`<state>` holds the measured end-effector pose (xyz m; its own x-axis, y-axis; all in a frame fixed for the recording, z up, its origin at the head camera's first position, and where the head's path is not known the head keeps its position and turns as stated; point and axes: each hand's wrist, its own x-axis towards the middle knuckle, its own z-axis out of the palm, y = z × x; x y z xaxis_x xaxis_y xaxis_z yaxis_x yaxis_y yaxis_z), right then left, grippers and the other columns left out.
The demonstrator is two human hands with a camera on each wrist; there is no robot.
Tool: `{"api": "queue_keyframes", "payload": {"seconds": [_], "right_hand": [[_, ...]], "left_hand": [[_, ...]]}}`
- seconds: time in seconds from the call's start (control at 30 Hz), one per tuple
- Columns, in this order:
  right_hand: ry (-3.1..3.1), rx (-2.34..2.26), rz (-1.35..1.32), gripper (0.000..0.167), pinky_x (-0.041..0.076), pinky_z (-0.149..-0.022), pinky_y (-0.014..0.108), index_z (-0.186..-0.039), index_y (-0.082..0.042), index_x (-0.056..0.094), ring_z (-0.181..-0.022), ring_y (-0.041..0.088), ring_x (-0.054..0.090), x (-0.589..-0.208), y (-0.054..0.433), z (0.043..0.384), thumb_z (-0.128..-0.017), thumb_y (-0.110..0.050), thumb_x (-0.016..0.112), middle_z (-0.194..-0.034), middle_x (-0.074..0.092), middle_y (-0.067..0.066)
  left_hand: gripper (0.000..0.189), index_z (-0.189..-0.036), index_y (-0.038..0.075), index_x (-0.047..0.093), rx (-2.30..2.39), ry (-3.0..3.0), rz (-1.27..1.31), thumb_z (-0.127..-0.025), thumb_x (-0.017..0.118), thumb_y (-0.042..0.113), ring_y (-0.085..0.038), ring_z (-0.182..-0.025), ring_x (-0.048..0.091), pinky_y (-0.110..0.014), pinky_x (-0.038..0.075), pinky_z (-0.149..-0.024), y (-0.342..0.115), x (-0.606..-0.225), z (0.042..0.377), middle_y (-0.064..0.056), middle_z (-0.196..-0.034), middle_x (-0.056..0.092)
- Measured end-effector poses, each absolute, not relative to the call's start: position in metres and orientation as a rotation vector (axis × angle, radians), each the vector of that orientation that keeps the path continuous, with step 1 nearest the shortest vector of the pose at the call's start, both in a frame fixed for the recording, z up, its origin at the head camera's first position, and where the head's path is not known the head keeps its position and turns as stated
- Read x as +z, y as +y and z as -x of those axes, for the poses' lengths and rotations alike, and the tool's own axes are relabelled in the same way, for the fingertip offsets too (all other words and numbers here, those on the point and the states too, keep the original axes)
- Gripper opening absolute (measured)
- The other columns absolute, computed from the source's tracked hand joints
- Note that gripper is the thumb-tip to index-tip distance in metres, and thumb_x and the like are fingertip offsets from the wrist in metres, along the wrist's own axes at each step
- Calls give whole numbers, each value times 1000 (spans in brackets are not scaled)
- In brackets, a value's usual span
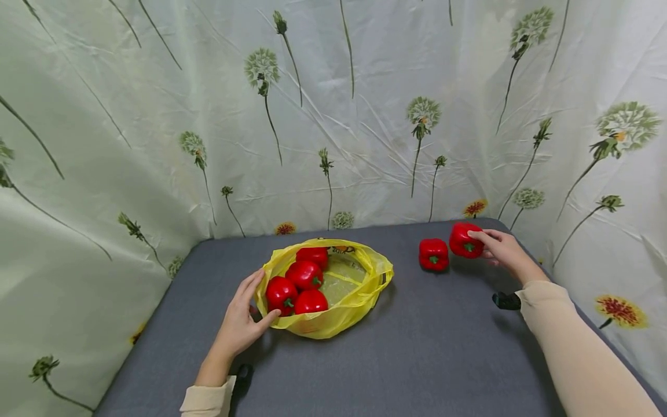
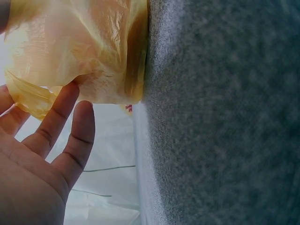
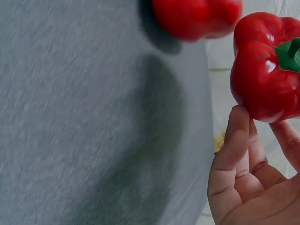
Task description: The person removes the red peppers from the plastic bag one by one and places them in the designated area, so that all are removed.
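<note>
A yellow plastic bag (image 1: 339, 324) stands with its mouth wide on the grey table, several red bell peppers (image 1: 304, 275) in its left part. My left hand (image 1: 239, 318) touches the bag's left side, thumb and fingers spread along the rim. Up close in the left wrist view, its fingertips rest against the thin yellow plastic (image 2: 79, 47). On the right, my right hand (image 1: 500, 249) holds a red bell pepper (image 1: 461, 238) with a green stem, between thumb and fingers. The right wrist view shows this pepper (image 3: 262, 70) raised off the table. Beside it sits another red pepper (image 1: 433, 255).
The grey table (image 1: 411, 359) ends at a pale curtain (image 1: 365, 116) printed with dandelions, which hangs behind it and at both sides. Dark wrist-worn devices (image 1: 506, 300) sit below both wrists.
</note>
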<state>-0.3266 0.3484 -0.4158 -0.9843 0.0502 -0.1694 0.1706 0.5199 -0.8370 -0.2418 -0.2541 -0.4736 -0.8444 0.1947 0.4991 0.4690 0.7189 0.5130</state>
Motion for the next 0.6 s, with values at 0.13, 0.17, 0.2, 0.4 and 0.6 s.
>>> {"api": "queue_keyframes", "payload": {"seconds": [0.13,0.17,0.2,0.4,0.6], "right_hand": [[2619,-1469,-216,86,59,-80,30,-160,4,37,-104,24,62,-422,356,325,-107,-64,44,-136,57,23],[2614,-1471,-219,86,59,-79,31,-159,4,37,-102,23,62,-423,357,325,-107,-64,44,-133,57,20],[2610,-1468,-219,86,59,-79,31,-159,4,37,-101,21,61,-424,358,325,-107,-64,45,-133,57,20],[2581,-1423,-212,92,61,-90,35,-164,8,27,-112,28,65,-430,359,323,-107,-63,42,-151,46,34],[2551,-1395,-194,94,61,-100,44,-165,11,20,-135,51,55,-433,358,321,-108,-62,40,-162,34,41]], "left_hand": [[94,-162,3,44,-915,-2512,513,-84,92,22,-20,-120,52,-24,52,-71,-254,-474,242,-16,-164,47],[94,-163,3,44,-914,-2510,514,-84,92,21,-20,-120,51,-24,52,-71,-254,-474,242,-16,-164,47],[94,-162,3,44,-915,-2507,515,-84,92,21,-19,-121,51,-25,52,-71,-255,-475,242,-16,-164,47],[94,-162,3,45,-909,-2503,514,-83,93,20,-20,-121,51,-25,53,-72,-255,-475,242,-16,-164,48],[93,-162,3,45,-913,-2516,511,-84,92,21,-21,-122,52,-26,54,-72,-255,-475,242,-16,-164,47]]}}
